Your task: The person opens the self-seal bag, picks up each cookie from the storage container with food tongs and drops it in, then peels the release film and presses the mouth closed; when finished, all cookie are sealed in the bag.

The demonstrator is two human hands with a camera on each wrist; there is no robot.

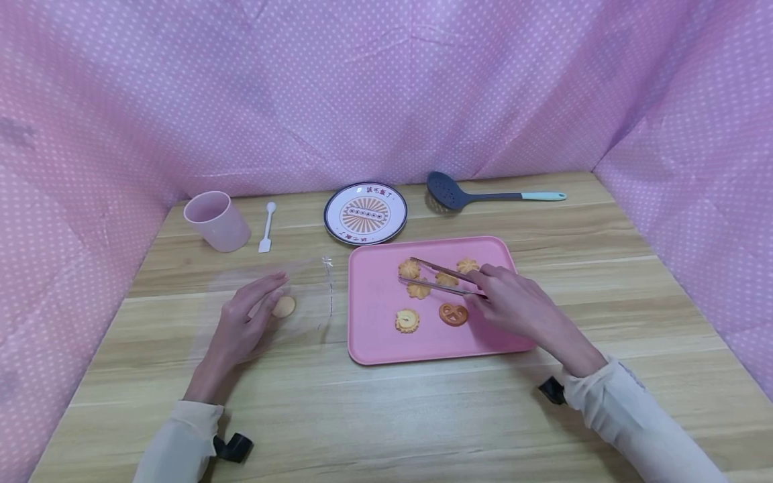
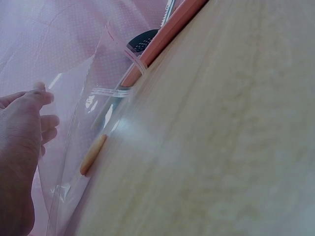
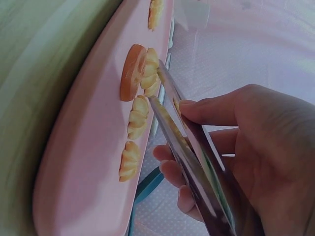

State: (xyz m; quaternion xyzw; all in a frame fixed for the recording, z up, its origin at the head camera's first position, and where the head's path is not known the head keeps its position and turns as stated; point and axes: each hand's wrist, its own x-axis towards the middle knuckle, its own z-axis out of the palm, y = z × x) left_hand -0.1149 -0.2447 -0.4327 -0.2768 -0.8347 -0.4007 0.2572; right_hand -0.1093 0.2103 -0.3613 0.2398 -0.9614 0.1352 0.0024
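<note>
My left hand (image 1: 241,322) pinches a clear plastic bag (image 2: 74,113) and lifts its upper side. A round flat biscuit (image 1: 284,306) lies inside the bag. In my right hand (image 1: 513,302) is a pair of metal tongs (image 3: 184,152), held over the pink tray (image 1: 374,342). The tong tips stand apart on either side of a ridged cookie (image 1: 408,269) at the upper left of the group; whether they touch it I cannot tell. Several ridged cookies lie close by. Nearer the tray's front are a pretzel-shaped cookie (image 1: 453,314) and a round scalloped cookie (image 1: 407,320).
Along the back of the wooden table stand a pink cup (image 1: 226,225), a small white spatula-ended spoon (image 1: 267,228), a patterned plate (image 1: 365,231) and a dark slotted spoon (image 1: 447,192) with a mint handle end. Pink dotted cloth (image 1: 386,100) hangs behind and at both sides.
</note>
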